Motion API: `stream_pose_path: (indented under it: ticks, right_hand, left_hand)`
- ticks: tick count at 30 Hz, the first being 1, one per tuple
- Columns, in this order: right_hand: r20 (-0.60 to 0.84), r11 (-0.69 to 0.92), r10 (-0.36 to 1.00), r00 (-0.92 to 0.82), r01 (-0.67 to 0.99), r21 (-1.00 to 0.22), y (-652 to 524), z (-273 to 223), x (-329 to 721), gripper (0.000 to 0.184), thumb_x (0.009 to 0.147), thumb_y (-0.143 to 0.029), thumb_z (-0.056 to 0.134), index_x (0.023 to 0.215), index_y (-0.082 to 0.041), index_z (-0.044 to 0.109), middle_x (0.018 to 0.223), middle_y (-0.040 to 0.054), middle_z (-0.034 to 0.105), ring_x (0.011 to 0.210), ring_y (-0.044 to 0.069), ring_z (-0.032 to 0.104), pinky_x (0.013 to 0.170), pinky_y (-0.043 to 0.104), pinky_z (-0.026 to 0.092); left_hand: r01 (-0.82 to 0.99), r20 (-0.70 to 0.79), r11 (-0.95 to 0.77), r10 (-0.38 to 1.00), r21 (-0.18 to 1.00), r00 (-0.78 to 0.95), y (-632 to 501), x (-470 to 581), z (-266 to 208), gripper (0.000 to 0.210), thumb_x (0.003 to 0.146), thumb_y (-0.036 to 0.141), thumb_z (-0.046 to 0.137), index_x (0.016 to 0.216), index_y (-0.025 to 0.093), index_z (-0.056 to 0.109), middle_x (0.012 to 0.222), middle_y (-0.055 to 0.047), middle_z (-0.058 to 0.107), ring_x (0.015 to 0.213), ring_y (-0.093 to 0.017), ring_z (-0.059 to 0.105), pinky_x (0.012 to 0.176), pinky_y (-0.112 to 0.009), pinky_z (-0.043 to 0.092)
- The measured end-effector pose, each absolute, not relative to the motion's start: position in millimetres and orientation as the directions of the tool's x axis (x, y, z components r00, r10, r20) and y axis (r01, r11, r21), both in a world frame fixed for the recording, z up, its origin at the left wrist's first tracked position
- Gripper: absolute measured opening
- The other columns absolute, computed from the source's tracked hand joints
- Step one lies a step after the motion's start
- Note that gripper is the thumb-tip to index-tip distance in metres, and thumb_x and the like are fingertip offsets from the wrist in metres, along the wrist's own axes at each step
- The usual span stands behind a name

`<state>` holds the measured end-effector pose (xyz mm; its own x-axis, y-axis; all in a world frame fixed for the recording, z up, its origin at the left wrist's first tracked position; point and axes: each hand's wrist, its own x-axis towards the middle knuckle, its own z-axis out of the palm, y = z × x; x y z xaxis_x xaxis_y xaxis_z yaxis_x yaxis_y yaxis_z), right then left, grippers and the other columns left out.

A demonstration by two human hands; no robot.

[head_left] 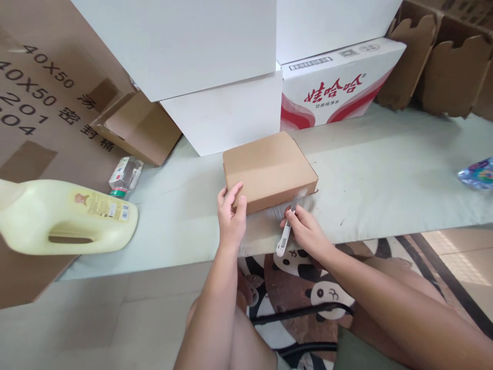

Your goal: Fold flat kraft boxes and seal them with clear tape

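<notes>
A flat brown cardboard box point(269, 167) lies closed on the pale green cloth-covered table. My left hand point(231, 218) grips its left front corner, with thumb and fingers against the side and edge. In my right hand point(306, 230) is a white utility knife point(285, 237), held closed in the fingers near the box's right front edge. The blade end points up toward that edge and is blurred, so I cannot tell whether it touches the cardboard.
White cartons point(231, 115) and a red-and-white carton point(335, 92) stand behind the box. To the left are a small open cardboard box point(142, 123), a clear bottle point(126, 174) and a big yellow jug point(69, 216). A colourful plastic packet point(477, 173) lies at the far right.
</notes>
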<state>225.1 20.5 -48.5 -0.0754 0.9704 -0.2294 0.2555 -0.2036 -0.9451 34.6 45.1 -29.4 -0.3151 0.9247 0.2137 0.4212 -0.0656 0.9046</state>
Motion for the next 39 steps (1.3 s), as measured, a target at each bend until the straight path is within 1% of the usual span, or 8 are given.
stream_pose_path:
  ticks: [5, 12, 19, 22, 25, 28, 32, 39]
  right_hand:
    - [-0.228, -0.201, 0.97, -0.078, 0.259, -0.945, 20.1, -48.3, 225.0, 0.042, 0.096, -0.053, 0.041, 0.075, -0.021, 0.057, 0.07, 0.0024, 0.062, 0.057, 0.015, 0.051, 0.054, 0.028, 0.041]
    - [-0.227, -0.202, 0.971, -0.073, 0.255, -0.945, 20.4, -50.6, 225.4, 0.041, 0.096, -0.053, 0.04, 0.077, -0.021, 0.057, 0.071, 0.0024, 0.063, 0.058, 0.015, 0.053, 0.056, 0.028, 0.042]
    - [-0.219, -0.193, 0.973, -0.074, 0.267, -0.944, 20.9, -50.0, 225.7, 0.042, 0.096, -0.053, 0.04, 0.075, -0.021, 0.058, 0.071, 0.0024, 0.063, 0.058, 0.015, 0.054, 0.056, 0.028, 0.042]
    - [-0.213, -0.174, 0.972, -0.098, 0.303, -0.937, 19.4, -47.2, 225.8, 0.039, 0.096, -0.049, 0.04, 0.074, -0.022, 0.057, 0.068, 0.0016, 0.062, 0.059, 0.016, 0.054, 0.058, 0.029, 0.042]
    - [-0.178, -0.107, 0.972, -0.153, 0.386, -0.916, 17.4, -45.0, 226.3, 0.036, 0.096, -0.043, 0.041, 0.072, -0.022, 0.057, 0.065, 0.0012, 0.062, 0.06, 0.017, 0.056, 0.06, 0.029, 0.041]
    - [-0.166, -0.068, 0.969, -0.186, 0.444, -0.894, 16.5, -45.0, 226.8, 0.035, 0.095, -0.042, 0.04, 0.071, -0.022, 0.057, 0.063, 0.001, 0.063, 0.06, 0.017, 0.057, 0.061, 0.03, 0.04]
    - [-0.162, -0.08, 0.974, -0.16, 0.427, -0.901, 17.2, -46.1, 226.8, 0.036, 0.096, -0.042, 0.039, 0.071, -0.022, 0.057, 0.067, 0.0019, 0.065, 0.062, 0.017, 0.058, 0.063, 0.03, 0.041]
    - [-0.144, -0.08, 0.98, -0.14, 0.385, -0.919, 18.0, -45.8, 226.9, 0.037, 0.096, -0.045, 0.04, 0.071, -0.023, 0.055, 0.064, 0.0006, 0.061, 0.059, 0.016, 0.055, 0.062, 0.03, 0.042]
  left_hand:
    - [0.424, 0.212, -0.062, 0.925, 0.903, -0.315, 44.8, 35.0, -28.4, 0.039, 0.091, 0.047, 0.056, 0.121, 0.025, 0.07, 0.142, -0.013, 0.051, 0.141, -0.026, 0.043, 0.114, -0.041, 0.041]
    - [0.429, 0.208, -0.058, 0.928, 0.901, -0.311, 44.7, 35.6, -27.3, 0.041, 0.091, 0.047, 0.056, 0.121, 0.023, 0.07, 0.143, -0.014, 0.05, 0.143, -0.027, 0.04, 0.112, -0.041, 0.043]
    - [0.427, 0.213, -0.062, 0.925, 0.902, -0.316, 44.3, 36.6, -26.8, 0.04, 0.091, 0.047, 0.056, 0.121, 0.025, 0.069, 0.141, -0.013, 0.051, 0.14, -0.026, 0.045, 0.111, -0.042, 0.043]
    - [0.428, 0.22, -0.074, 0.927, 0.901, -0.304, 44.5, 35.9, -28.2, 0.04, 0.091, 0.049, 0.056, 0.12, 0.025, 0.069, 0.14, -0.012, 0.052, 0.138, -0.026, 0.046, 0.112, -0.041, 0.042]
    - [0.432, 0.242, -0.101, 0.927, 0.896, -0.285, 44.5, 35.3, -30.3, 0.04, 0.092, 0.05, 0.056, 0.12, 0.026, 0.069, 0.135, -0.011, 0.055, 0.134, -0.026, 0.05, 0.112, -0.041, 0.042]
    - [0.434, 0.251, -0.114, 0.929, 0.894, -0.274, 44.3, 35.4, -31.0, 0.04, 0.092, 0.049, 0.056, 0.121, 0.025, 0.068, 0.132, -0.011, 0.057, 0.132, -0.025, 0.051, 0.111, -0.041, 0.043]
    - [0.426, 0.239, -0.103, 0.93, 0.899, -0.28, 44.9, 36.6, -29.6, 0.041, 0.091, 0.047, 0.056, 0.122, 0.023, 0.068, 0.134, -0.013, 0.056, 0.132, -0.025, 0.052, 0.11, -0.04, 0.044]
    - [0.427, 0.232, -0.093, 0.929, 0.9, -0.288, 45.8, 36.5, -29.6, 0.04, 0.091, 0.048, 0.056, 0.122, 0.025, 0.069, 0.134, -0.012, 0.056, 0.132, -0.026, 0.052, 0.109, -0.04, 0.044]
